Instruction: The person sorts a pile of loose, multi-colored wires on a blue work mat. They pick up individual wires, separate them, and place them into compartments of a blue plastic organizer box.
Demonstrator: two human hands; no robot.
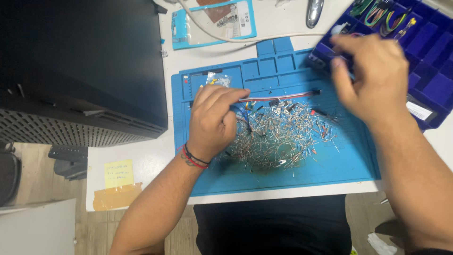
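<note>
I am watching the left hand curling its fingers over the left edge of the pile of small wire-legged components on the blue work mat, pinching something I cannot make out. The right hand is hovering blurred at the far right, fingers loosely bent over the dark blue compartment tray; I cannot tell whether it is holding anything.
</note>
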